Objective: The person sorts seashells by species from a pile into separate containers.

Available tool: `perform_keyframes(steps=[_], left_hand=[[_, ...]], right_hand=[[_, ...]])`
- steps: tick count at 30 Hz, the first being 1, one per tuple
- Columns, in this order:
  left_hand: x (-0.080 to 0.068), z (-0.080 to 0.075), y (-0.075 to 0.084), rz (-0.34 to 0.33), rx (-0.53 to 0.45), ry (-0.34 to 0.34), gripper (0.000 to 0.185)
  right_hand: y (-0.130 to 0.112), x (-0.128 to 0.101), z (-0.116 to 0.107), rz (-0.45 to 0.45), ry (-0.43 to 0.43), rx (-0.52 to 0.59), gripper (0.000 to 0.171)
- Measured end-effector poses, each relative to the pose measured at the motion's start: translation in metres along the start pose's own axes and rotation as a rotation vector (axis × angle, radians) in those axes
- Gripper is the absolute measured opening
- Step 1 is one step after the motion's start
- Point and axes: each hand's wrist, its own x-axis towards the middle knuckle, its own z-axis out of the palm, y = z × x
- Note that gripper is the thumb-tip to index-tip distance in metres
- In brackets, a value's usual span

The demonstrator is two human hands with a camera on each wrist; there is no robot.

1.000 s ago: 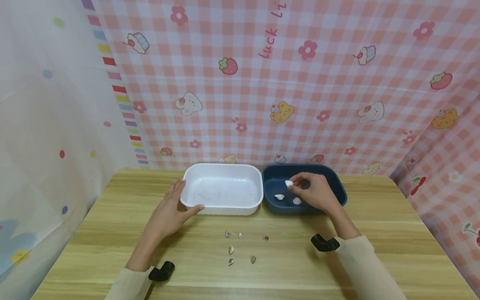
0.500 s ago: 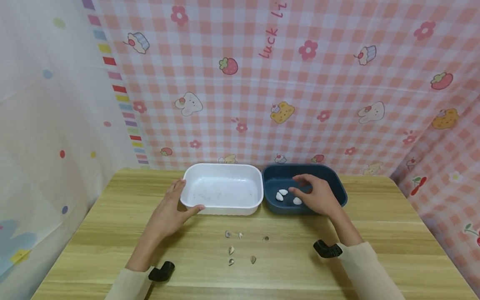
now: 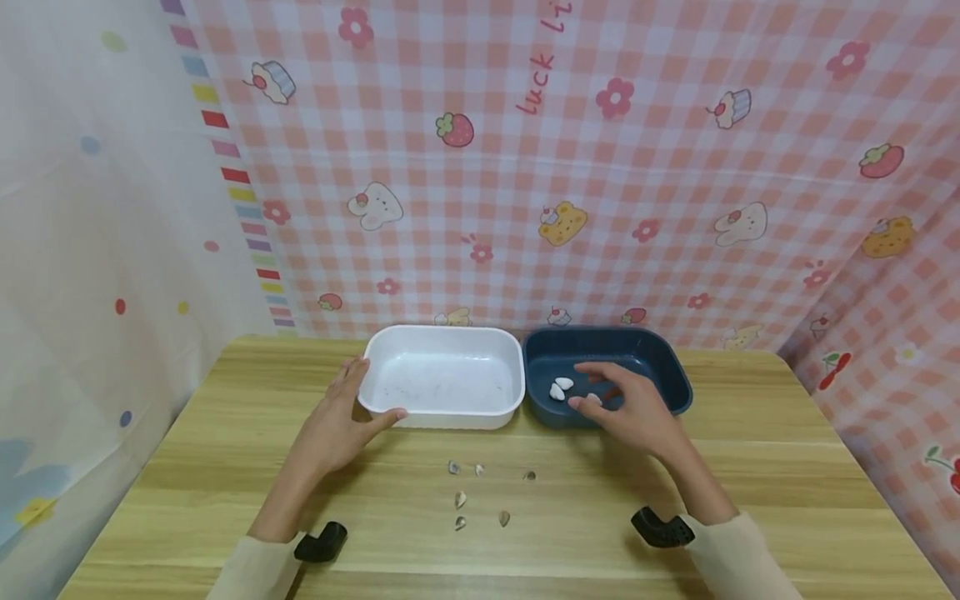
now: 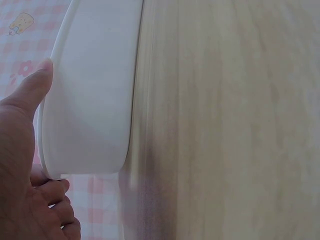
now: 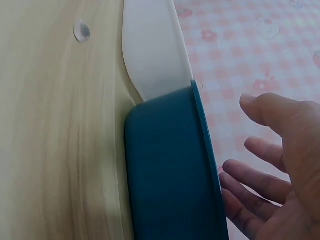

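My left hand point(image 3: 333, 429) holds the near left corner of a white plastic basin point(image 3: 457, 419), thumb over the front rim and fingers around the left end. In the left wrist view the fingers curl by the rim of that basin. A dark blue basin point(image 3: 555, 417) stands right beside it, with white seashells point(image 3: 557, 392) on its floor. Over this basin's front right part hovers my right hand point(image 3: 633, 412), thumb and fingers spread apart with nothing between them. It partly covers one white shell point(image 3: 594, 399).
Several small brownish and grey seashells lie scattered on the wooden table point(image 3: 375, 517) in front of the basins, among them one shell point(image 3: 504, 518) nearer the front edge. A pink checked cloth point(image 3: 480, 167) hangs behind the table.
My right hand has let go of a white shell, which now lies beside another in the blue basin. The hand has then drawn back slightly toward me. My left hand keeps its place.
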Motion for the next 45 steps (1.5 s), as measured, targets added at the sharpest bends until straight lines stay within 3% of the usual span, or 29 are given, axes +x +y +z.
perform_keyframes(steps=[20,27,34,45], left_hand=[[0.000,-0.001,0.001,0.014,-0.016,-0.001,0.116],[0.000,-0.001,0.000,0.010,-0.017,-0.005,0.117],[0.000,-0.001,0.000,0.008,-0.020,-0.004,0.116],[0.000,0.000,0.000,0.012,-0.017,-0.002,0.116]], right_hand=[[-0.023,-0.026,0.016,-0.208,-0.004,0.075,0.051],[-0.026,-0.031,0.018,-0.214,0.010,0.094,0.049],[-0.028,-0.038,0.027,-0.179,-0.094,0.180,0.049],[-0.024,-0.044,0.052,-0.129,-0.241,0.203,0.040]])
